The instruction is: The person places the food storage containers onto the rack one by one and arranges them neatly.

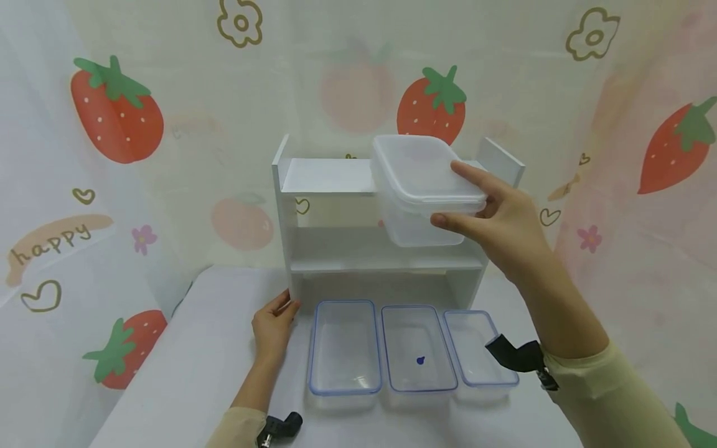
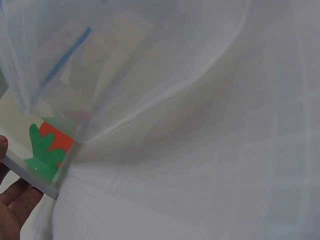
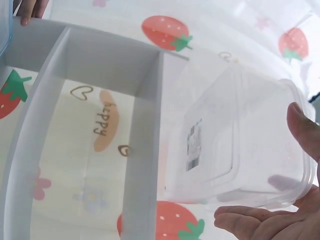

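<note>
My right hand grips a clear lidded plastic container by its right side, thumb below the lid's rim and fingers on top. The container is raised in front of the top tier of a white shelf unit. A label with a barcode shows on its underside in the right wrist view. Low on the left, my left hand pinches the front edge of the shelf's left side panel, thumb and fingers on either side of it. The left wrist view shows fingers at that panel's edge.
Three clear containers with blue rims stand in a row before the shelf: a large left one, a middle one with a small blue mark, and a smaller right one. A strawberry-printed curtain surrounds the white table.
</note>
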Tool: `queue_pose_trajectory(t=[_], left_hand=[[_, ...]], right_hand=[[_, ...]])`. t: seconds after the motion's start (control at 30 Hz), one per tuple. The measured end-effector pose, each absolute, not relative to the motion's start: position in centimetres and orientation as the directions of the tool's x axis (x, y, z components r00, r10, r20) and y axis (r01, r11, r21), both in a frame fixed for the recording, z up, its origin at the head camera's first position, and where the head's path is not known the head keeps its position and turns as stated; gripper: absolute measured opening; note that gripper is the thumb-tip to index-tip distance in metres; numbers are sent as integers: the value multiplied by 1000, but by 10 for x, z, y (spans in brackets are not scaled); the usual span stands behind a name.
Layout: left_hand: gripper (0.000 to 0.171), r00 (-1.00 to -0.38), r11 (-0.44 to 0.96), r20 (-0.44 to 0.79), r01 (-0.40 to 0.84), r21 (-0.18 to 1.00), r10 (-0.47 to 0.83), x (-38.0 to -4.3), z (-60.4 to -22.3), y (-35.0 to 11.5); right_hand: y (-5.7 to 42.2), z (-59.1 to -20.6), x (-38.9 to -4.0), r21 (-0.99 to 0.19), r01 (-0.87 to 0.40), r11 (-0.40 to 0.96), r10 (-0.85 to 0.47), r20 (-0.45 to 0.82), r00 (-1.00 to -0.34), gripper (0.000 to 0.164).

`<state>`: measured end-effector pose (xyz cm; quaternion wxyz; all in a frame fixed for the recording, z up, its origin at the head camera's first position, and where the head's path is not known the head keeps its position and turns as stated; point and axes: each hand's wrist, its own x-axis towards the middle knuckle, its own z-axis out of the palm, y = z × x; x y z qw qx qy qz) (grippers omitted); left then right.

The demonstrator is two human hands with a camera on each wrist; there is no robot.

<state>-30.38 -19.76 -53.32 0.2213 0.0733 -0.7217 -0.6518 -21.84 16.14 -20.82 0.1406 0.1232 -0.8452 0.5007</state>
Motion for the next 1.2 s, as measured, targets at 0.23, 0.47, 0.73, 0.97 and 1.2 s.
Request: queue_pose_trajectory(t=[0.23,0.47,0.73,0.97,1.2], left_hand=[[41,-896,133,227,190,973,-382,-304,-534,-198],[41,-893,129,227,191,973,-390,-305,-534,-198],[40,-893,123,217,183,975,-395,-302,-533,-198],[40,-897,109,199,169,980,-394,-300,-534,-196],[41,-893,119,207,173,978,-399,-300,-531,-196]], right_hand=[[142,-198,-226,-813,-379,442,-96,377,-921,84],[125,-190,-235,-800,-400,448,-124,388,-914,87],[103,-185,-248,-827,-393,402,-140,369,-919,90],[87,-185,-261,-856,-380,351,-137,354,-925,90],[74,-183,-276,-830,-408,380,-121,392,-912,91]])
